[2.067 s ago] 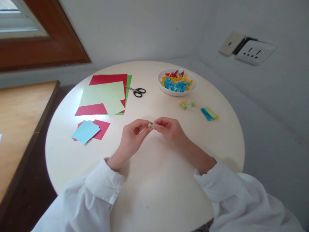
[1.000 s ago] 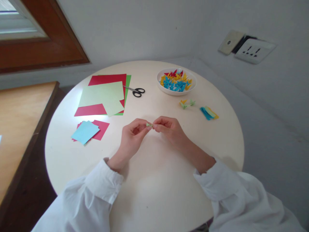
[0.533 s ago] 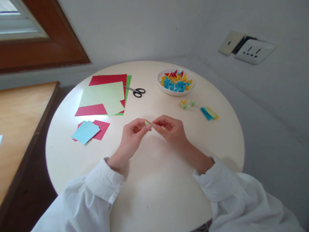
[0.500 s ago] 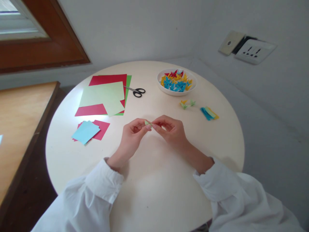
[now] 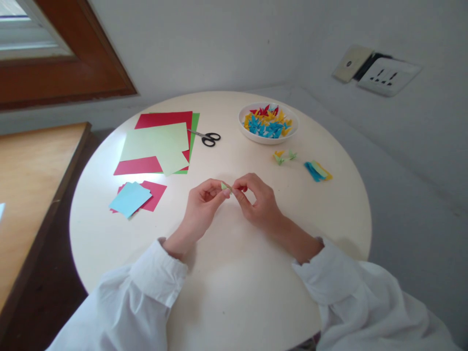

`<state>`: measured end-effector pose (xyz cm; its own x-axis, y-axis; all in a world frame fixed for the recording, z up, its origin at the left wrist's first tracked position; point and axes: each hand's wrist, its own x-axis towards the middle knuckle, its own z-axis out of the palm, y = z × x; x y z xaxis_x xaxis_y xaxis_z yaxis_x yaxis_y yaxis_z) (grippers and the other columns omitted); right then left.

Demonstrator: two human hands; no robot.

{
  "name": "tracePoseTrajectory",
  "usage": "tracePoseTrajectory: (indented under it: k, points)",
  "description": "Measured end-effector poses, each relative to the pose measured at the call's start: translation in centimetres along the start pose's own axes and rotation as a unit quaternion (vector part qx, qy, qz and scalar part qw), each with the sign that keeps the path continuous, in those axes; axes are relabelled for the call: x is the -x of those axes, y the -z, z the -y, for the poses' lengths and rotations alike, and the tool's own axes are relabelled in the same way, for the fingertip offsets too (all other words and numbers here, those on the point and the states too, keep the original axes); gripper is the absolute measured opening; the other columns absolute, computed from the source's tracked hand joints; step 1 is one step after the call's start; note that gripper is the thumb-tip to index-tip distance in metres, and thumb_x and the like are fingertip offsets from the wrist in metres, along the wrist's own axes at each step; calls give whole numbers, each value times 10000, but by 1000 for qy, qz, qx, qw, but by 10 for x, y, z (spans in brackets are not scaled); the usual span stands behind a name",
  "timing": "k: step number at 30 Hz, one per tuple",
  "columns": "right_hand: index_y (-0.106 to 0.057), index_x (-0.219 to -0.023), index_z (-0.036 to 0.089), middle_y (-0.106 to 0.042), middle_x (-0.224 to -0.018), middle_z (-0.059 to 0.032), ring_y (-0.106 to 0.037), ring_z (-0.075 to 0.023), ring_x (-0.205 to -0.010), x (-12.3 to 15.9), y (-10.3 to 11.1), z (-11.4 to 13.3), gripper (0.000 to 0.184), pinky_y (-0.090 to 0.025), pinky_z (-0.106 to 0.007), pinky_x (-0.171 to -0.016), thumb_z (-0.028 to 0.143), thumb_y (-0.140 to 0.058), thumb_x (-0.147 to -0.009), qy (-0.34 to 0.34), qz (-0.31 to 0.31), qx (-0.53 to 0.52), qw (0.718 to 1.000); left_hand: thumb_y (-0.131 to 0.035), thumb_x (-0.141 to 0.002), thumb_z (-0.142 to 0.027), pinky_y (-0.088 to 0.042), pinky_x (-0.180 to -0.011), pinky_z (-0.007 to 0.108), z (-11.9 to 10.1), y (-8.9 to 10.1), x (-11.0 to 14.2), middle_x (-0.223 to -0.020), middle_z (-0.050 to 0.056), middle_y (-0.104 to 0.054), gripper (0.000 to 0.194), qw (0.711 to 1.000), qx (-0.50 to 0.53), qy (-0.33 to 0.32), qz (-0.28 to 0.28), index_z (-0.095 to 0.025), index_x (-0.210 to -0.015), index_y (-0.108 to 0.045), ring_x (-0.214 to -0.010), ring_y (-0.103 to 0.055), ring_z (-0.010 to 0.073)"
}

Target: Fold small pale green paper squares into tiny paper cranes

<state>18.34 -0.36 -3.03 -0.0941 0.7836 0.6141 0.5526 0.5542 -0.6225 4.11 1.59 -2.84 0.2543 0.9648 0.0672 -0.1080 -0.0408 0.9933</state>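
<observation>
A small folded piece of pale green paper is held over the middle of the table between my two hands. My left hand pinches it between thumb and fingers, so most of it is hidden. From the other side, the thumb and forefinger of my right hand close on its right end. To the right of my hands lie a few small folded paper figures, green and yellow. Behind them a white bowl holds many folded paper figures in blue, yellow and red.
The round white table stands against the wall. Large paper sheets lie at the back left beside black-handled scissors. Nearer are small cut paper squares. Several blue and yellow paper strips rest at the right.
My right thumb and forefinger have bent into a rounder, tighter pinch at the paper's end. My left hand has barely shifted, and the other things lie as before.
</observation>
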Motion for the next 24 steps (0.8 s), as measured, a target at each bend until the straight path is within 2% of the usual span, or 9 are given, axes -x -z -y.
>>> tracePoseTrajectory:
  k: [7,16,21,24]
  points:
    - [-479,-742,208,-537,-706,-16,-503,-147,-687,-1,0,1,120,-413,-285,-638,178,-458,-856,8,16,-2,1000,-653,-731,-278,-406,-590,245,-1,0,0,-650,-7,-555,131,1000,-21,-9,5,-173,-689,-587,-620,-492,110]
    - [-483,-727,199,-531,-693,-6,-502,-130,-673,-2,2,2,115,-415,-273,-634,201,-478,-841,-48,11,-32,998,-676,-700,-280,-355,-548,227,-5,0,0,-626,-22,-546,159,1000,1,7,4,-164,-647,-580,-578,-455,90]
    - [-503,-747,192,-553,-707,2,-520,-112,-654,-1,0,1,85,-428,-255,-617,223,-500,-826,-80,18,-81,993,-723,-651,-261,-378,-588,221,-3,1,-2,-621,-21,-583,160,997,66,22,-26,-160,-626,-602,-598,-492,88]
    - [-520,-758,190,-568,-714,4,-533,-112,-658,0,-2,0,85,-434,-251,-609,257,-557,-794,-99,30,-93,990,-744,-627,-251,-398,-633,229,-3,2,-2,-621,-23,-593,150,992,120,40,-22,-162,-618,-623,-621,-513,90]
